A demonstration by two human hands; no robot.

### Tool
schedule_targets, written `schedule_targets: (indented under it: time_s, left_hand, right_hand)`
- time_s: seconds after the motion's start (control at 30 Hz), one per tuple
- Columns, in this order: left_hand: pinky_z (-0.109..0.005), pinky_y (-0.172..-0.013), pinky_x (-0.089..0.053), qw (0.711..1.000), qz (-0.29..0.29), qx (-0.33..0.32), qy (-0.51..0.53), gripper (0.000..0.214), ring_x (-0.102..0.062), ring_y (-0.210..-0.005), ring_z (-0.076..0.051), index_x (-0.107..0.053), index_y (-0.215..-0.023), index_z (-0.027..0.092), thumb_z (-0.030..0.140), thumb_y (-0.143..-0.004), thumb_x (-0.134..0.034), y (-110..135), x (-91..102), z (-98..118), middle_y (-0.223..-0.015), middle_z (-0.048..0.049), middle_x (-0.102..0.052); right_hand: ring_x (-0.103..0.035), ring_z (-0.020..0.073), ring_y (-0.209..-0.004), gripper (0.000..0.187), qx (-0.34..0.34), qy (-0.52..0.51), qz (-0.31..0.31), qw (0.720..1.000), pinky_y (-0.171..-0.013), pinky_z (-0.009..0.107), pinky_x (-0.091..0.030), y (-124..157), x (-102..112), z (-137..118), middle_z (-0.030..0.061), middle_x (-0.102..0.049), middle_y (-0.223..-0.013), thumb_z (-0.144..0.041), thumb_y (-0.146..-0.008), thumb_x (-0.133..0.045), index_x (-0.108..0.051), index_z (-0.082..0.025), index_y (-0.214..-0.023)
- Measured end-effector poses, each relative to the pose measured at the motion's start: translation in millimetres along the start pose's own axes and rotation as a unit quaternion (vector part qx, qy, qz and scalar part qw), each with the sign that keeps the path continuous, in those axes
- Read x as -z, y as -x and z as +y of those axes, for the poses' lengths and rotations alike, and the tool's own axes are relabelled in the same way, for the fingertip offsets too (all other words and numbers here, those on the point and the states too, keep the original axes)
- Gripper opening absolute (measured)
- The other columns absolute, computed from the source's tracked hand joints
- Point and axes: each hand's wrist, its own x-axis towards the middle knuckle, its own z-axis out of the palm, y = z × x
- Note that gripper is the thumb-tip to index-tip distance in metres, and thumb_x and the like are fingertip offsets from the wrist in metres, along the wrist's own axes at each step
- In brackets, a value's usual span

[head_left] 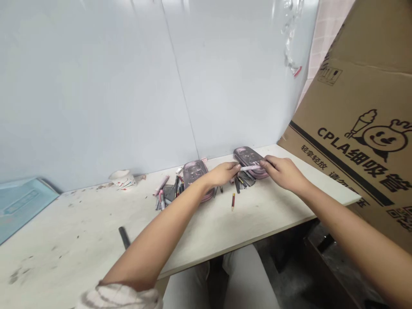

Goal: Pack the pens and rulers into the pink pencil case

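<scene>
My left hand (221,174) and my right hand (280,172) meet over a dark pink oval pencil case (249,161) at the back of a white table (206,223). A slim white-and-pink marker (249,168) lies across that case, with my right fingertips pinching its right end. My left fingers curl close to its left end, and I cannot tell if they grip it. A second oval case (194,175) sits left of my left hand, partly hidden by it. Loose dark pens (240,183) lie under my hands, and a red pencil (233,201) lies nearer me.
More pens and pink markers (169,192) lie in a heap left of the cases. A small white cup (124,179) stands by the wall, and a teal board (22,206) sits at far left. A large cardboard box (360,137) leans in at right.
</scene>
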Motion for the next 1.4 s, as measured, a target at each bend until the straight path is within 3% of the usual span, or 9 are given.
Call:
schedule_targets:
  time_s: [0.13,0.3,0.47,0.6,0.77,0.9,1.03,1.2,1.4]
  left_hand:
    - [-0.025,-0.066,-0.037,0.997,0.03,0.026,-0.072,0.036,-0.046,-0.063,-0.012,-0.051,-0.073,0.016,0.043,-0.088,-0.031,3,1.3,0,-0.064,0.0003,-0.053]
    - [-0.026,-0.065,-0.037,0.987,0.063,0.05,-0.137,0.037,-0.047,-0.064,-0.014,-0.051,-0.073,0.017,0.042,-0.087,-0.029,6,3.1,-3,-0.065,-0.0008,-0.053]
    - [-0.026,-0.066,-0.037,0.982,0.068,0.056,-0.167,0.039,-0.049,-0.066,-0.015,-0.054,-0.075,0.017,0.042,-0.087,-0.027,7,2.7,-7,-0.067,-0.002,-0.055]
    - [-0.027,-0.067,-0.038,0.978,0.078,0.058,-0.182,0.04,-0.051,-0.066,-0.016,-0.056,-0.077,0.016,0.041,-0.088,-0.027,5,1.5,-13,-0.069,-0.0032,-0.058]
    - [-0.027,-0.066,-0.038,0.975,0.085,0.059,-0.194,0.04,-0.052,-0.066,-0.016,-0.057,-0.078,0.016,0.041,-0.089,-0.027,6,2.3,-20,-0.07,-0.0038,-0.06]
    - [-0.026,-0.065,-0.038,0.972,0.086,0.057,-0.209,0.039,-0.053,-0.068,-0.016,-0.057,-0.078,0.017,0.04,-0.089,-0.028,9,2.5,-21,-0.072,-0.004,-0.061]
    - [-0.026,-0.063,-0.037,0.972,0.08,0.045,-0.218,0.038,-0.053,-0.069,-0.016,-0.056,-0.077,0.017,0.041,-0.089,-0.028,9,2.0,-23,-0.072,-0.004,-0.06]
    - [-0.026,-0.06,-0.035,0.966,0.097,0.047,-0.235,0.039,-0.053,-0.067,-0.017,-0.055,-0.078,0.018,0.04,-0.089,-0.026,7,3.2,-29,-0.071,-0.0042,-0.06]
    - [-0.025,-0.063,-0.036,0.964,0.094,0.06,-0.24,0.038,-0.054,-0.069,-0.017,-0.056,-0.08,0.018,0.04,-0.089,-0.026,7,6.0,-32,-0.074,-0.0045,-0.061]
  right_hand:
    - [-0.057,0.0179,-0.086,0.029,0.061,-0.11,0.009,0.992,-0.069,0.028,-0.044,-4,-7,9,0.0067,-0.061,-0.102,-0.036,-0.081,-0.046,-0.051,-0.02,-0.106]
    - [-0.055,0.016,-0.062,0.034,-0.064,-0.118,-0.038,0.99,-0.06,0.028,-0.043,-8,-14,13,0.0024,-0.06,-0.067,-0.047,-0.082,-0.04,-0.057,-0.018,-0.085]
    - [-0.056,0.0147,-0.078,0.037,-0.028,-0.237,-0.037,0.971,-0.068,0.027,-0.044,-14,-23,14,0.0047,-0.06,-0.099,-0.039,-0.077,-0.052,-0.048,-0.021,-0.108]
    - [-0.052,0.0139,-0.056,0.034,-0.138,-0.212,-0.048,0.966,-0.055,0.027,-0.041,-18,-30,14,0.001,-0.057,-0.063,-0.049,-0.08,-0.043,-0.055,-0.017,-0.081]
    - [-0.055,0.0127,-0.067,0.037,-0.101,-0.372,-0.066,0.92,-0.059,0.026,-0.045,-21,-36,12,0.0013,-0.06,-0.085,-0.039,-0.072,-0.059,-0.049,-0.022,-0.104]
    - [-0.049,0.0114,-0.051,0.029,-0.187,-0.373,-0.085,0.905,-0.05,0.026,-0.041,-24,-41,12,-0.0002,-0.054,-0.062,-0.046,-0.076,-0.052,-0.053,-0.017,-0.082]
    - [-0.055,0.0113,-0.067,0.032,-0.149,-0.443,-0.104,0.878,-0.062,0.025,-0.045,-24,-45,14,0.0004,-0.059,-0.083,-0.034,-0.069,-0.063,-0.053,-0.021,-0.096]
    - [-0.049,0.0105,-0.055,0.028,-0.181,-0.385,-0.112,0.898,-0.053,0.025,-0.043,-26,-53,14,0.0001,-0.055,-0.065,-0.043,-0.074,-0.056,-0.055,-0.017,-0.081]
    - [-0.051,0.0106,-0.056,0.033,-0.201,-0.403,-0.104,0.887,-0.051,0.024,-0.044,-31,-62,14,0.0003,-0.056,-0.07,-0.047,-0.074,-0.055,-0.053,-0.019,-0.092]
